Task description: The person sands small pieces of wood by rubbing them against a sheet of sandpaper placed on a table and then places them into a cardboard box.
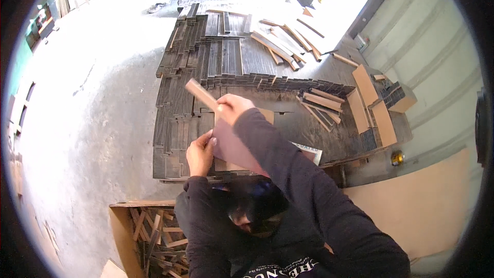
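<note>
My right hand [235, 108] is closed round a short light-brown wooden strip [199, 93], which points up and to the left. Under that hand lies a reddish-brown sheet [231, 144] that looks like sandpaper. My left hand [199, 155] pinches the sheet's left edge between thumb and fingers. Beneath the sheet is a tan cardboard piece [266, 116], flat on the worktable [288, 116]. My right forearm crosses over the sheet and hides part of it.
Dark strips [180, 87] are stacked along the table's left and far sides. Loose strips [323, 104] lie to the right, near an opened cardboard box [358, 110]. A printed packet [311, 153] sits by my right sleeve. Below left, a carton [117, 226] holds many wood pieces.
</note>
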Demonstrator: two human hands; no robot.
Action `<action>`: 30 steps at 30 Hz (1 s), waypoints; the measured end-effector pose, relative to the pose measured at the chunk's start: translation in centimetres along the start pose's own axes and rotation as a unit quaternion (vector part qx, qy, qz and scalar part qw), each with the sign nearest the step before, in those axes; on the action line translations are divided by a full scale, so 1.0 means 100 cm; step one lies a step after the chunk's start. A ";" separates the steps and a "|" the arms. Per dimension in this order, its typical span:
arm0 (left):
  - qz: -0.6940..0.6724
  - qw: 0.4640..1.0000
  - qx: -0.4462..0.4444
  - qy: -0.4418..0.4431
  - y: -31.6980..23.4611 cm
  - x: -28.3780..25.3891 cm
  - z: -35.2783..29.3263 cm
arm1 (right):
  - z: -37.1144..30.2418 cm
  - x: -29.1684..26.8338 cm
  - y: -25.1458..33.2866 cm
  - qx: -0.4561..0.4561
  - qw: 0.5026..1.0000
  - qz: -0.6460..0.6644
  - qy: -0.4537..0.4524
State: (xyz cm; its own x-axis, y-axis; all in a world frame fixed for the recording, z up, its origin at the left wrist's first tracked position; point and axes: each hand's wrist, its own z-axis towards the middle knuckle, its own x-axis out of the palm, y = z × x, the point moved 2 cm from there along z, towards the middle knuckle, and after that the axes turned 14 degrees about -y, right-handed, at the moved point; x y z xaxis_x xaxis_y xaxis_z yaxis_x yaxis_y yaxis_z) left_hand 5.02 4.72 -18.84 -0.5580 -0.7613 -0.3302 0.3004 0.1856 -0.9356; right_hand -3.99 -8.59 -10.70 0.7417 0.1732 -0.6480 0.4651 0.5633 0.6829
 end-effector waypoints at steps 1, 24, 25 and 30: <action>0.009 1.000 0.015 -0.002 0.003 -0.002 0.003 | -0.003 -0.007 0.000 0.041 0.995 0.087 -0.009; 0.014 1.000 -0.012 0.014 -0.012 -0.004 -0.002 | -0.136 -0.106 -0.047 -0.113 0.976 -0.176 -0.054; 0.011 1.000 -0.018 0.023 -0.013 -0.004 -0.002 | -0.133 -0.103 -0.047 -0.128 0.976 -0.170 -0.054; 0.008 1.000 -0.006 0.021 0.001 -0.008 0.002 | -0.087 -0.035 -0.028 -0.158 0.975 -0.136 -0.080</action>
State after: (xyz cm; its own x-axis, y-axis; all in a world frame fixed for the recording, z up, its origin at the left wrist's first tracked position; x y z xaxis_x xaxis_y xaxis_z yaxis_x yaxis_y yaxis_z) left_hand 5.63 5.22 -18.63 -0.5848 -0.7315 -0.3506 0.3013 0.2054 -0.9311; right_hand -12.04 -3.74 -13.27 0.6897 -0.1308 -0.7122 0.5012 0.7961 0.3391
